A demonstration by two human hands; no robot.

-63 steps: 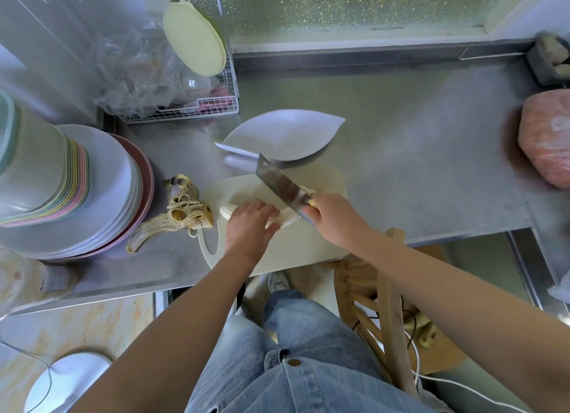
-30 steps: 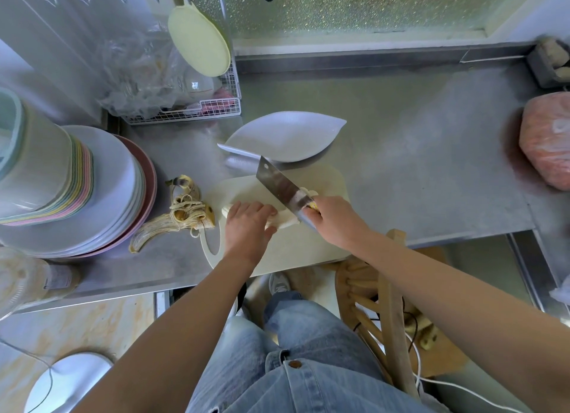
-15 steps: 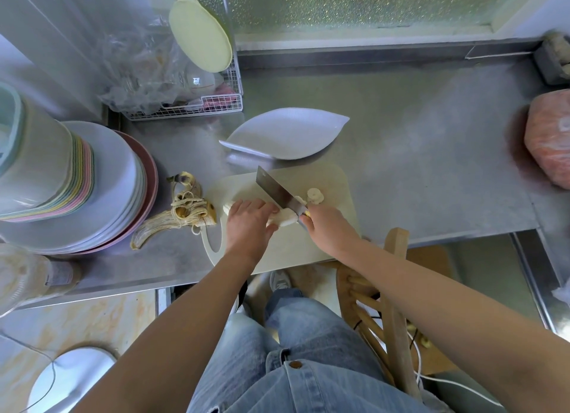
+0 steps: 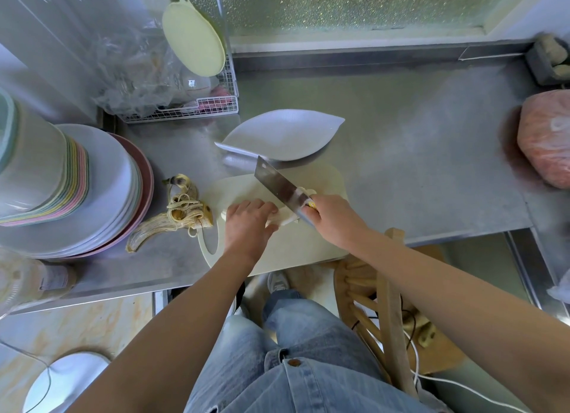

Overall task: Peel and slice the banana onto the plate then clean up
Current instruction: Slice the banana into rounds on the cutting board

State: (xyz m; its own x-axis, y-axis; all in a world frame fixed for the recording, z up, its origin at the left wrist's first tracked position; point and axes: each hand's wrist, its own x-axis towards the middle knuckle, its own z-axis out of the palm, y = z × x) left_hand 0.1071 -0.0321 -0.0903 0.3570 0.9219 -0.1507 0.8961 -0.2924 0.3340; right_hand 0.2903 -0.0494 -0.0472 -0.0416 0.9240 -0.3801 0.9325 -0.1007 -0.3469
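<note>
Slicing banana (image 4: 285, 218) on the cutting board (image 4: 293, 249), right hand (image 4: 334, 220) grips cleaver (image 4: 277, 183) near plate (image 4: 282, 135).

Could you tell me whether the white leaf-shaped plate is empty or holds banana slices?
Empty: the plate shows bare white surface; the cut slices lie on the cutting board by the knife.

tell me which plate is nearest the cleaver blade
The white leaf-shaped plate, lying alone just beyond the cleaver tip; the round plates are stacked at the far left.
</note>
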